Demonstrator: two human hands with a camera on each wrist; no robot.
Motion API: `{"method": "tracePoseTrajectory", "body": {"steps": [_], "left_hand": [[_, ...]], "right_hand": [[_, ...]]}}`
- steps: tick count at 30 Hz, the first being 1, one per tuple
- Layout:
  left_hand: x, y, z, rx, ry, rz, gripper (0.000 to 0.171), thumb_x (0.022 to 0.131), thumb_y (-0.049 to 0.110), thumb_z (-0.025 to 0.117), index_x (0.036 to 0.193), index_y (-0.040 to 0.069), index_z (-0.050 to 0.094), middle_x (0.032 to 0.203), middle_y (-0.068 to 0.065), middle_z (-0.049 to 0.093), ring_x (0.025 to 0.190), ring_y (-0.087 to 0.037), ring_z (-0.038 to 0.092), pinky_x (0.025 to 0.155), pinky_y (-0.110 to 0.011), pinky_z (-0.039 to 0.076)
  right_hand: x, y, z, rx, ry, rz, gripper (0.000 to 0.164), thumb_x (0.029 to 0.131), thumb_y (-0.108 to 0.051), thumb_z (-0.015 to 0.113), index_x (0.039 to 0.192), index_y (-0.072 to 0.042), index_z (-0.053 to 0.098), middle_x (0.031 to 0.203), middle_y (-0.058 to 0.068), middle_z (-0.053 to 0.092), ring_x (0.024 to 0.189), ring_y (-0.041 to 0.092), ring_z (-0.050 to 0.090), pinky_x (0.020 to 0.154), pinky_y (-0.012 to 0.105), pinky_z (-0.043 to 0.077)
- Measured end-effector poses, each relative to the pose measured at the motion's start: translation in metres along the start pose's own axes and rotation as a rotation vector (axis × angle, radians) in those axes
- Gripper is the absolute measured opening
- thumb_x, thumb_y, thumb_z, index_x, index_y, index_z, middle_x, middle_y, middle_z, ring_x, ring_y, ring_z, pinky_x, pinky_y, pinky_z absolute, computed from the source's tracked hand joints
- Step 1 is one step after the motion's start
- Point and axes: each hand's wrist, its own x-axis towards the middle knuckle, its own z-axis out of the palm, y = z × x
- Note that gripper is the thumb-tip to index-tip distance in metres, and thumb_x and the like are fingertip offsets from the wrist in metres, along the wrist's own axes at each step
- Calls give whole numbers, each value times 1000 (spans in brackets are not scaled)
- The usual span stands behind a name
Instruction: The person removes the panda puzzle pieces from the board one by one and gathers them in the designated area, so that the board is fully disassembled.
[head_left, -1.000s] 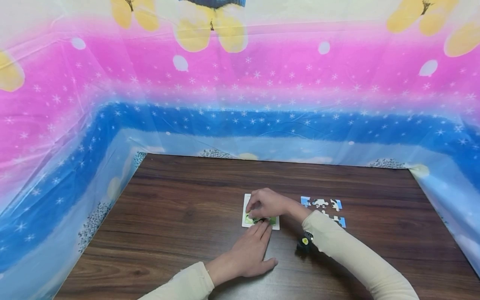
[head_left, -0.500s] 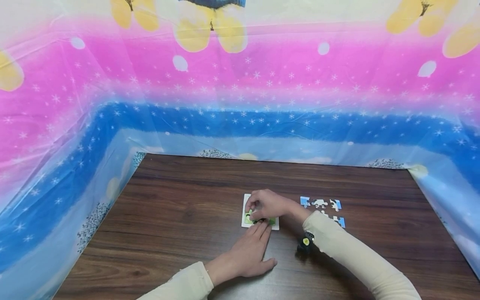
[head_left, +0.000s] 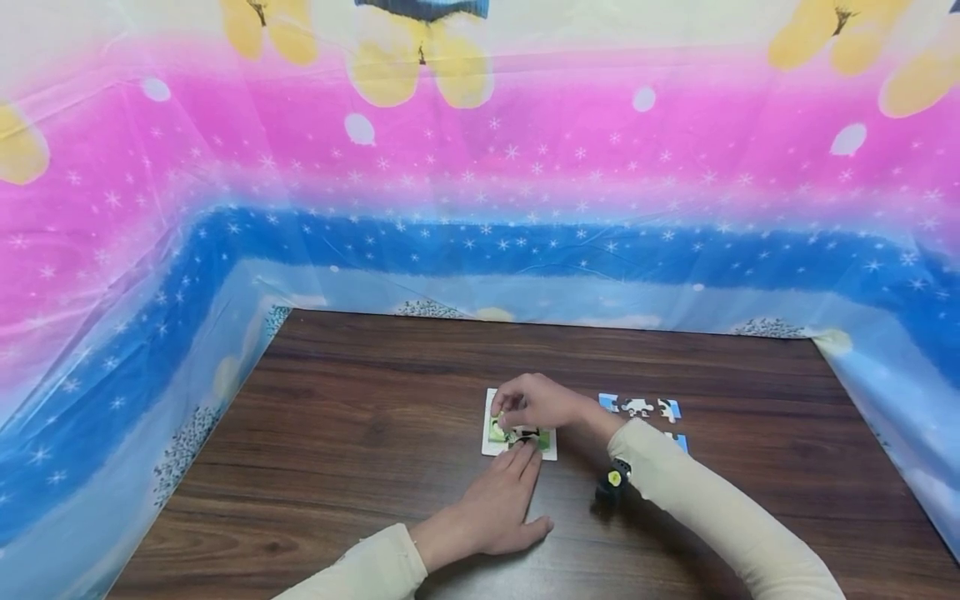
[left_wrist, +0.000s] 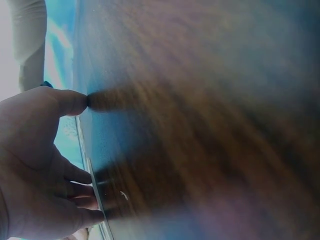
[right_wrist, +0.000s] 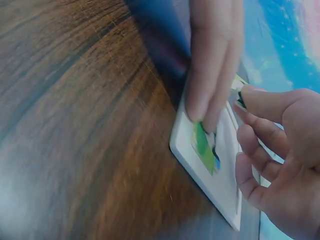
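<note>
A small puzzle board [head_left: 551,455] with a white rim lies on the table, holding green-printed pieces [right_wrist: 205,147] along its near side. My left hand [head_left: 483,510] lies palm down, its straight fingertips pressing the board's near edge and the pieces there. Above the board, my right hand [head_left: 546,404] pinches a puzzle piece [right_wrist: 241,101] between thumb and forefinger, and its other fingers are curled. That piece looks tilted, with green on it; the fingers cover most of it. In the left wrist view the left hand's thumb [left_wrist: 75,102] is spread away from the fingers.
Several loose puzzle pieces [head_left: 638,407], blue, white and black, lie right of the board, partly behind the right forearm. A dark wrist camera [head_left: 611,485] hangs under the right wrist. A printed cloth [head_left: 480,242] surrounds the brown wooden table [head_left: 360,392].
My right hand has lifted slightly, and the pieces under its fingers show a little more. The left hand keeps its place on the board's near edge.
</note>
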Motion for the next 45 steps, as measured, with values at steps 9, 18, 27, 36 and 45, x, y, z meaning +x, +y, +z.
{"method": "tracePoseTrajectory", "body": {"steps": [9,18,27,36,45], "left_hand": [[1,2,1,1,-22,-20,87,98,56,55,155,-6,34,165,-24,27,154,-33,26,124,-41,26],[3,1,1,17,-22,-15,87,98,57,54,155,-6,35,164,-23,29,153,-32,28,124,-40,25],[3,1,0,17,-11,-8,86,98,56,54,155,-6,35,164,-23,29,153,-32,29,124,-38,26],[3,2,-1,36,-7,-2,86,98,56,54,155,-6,36,164,-23,30,152,-31,30,124,-38,25],[3,1,-1,65,0,5,86,98,57,54,154,-6,37,163,-22,33,151,-31,32,124,-37,25]], "right_hand": [[-43,11,-31,-3,186,135,13,98,-23,71,110,-19,74,101,-10,73,96,9,68,90,36,57],[-96,25,-49,-14,236,227,11,97,-27,73,107,-22,74,95,-11,74,89,9,69,85,38,58],[-132,27,-42,-60,209,205,7,97,-27,73,102,-25,75,91,-14,74,84,6,68,77,31,58],[-160,34,-27,-78,197,200,6,96,-22,74,101,-24,75,93,-15,72,84,4,67,73,28,56],[-173,38,-19,-116,190,174,9,95,-19,74,103,-22,78,93,-14,73,81,1,67,69,26,56]]}}
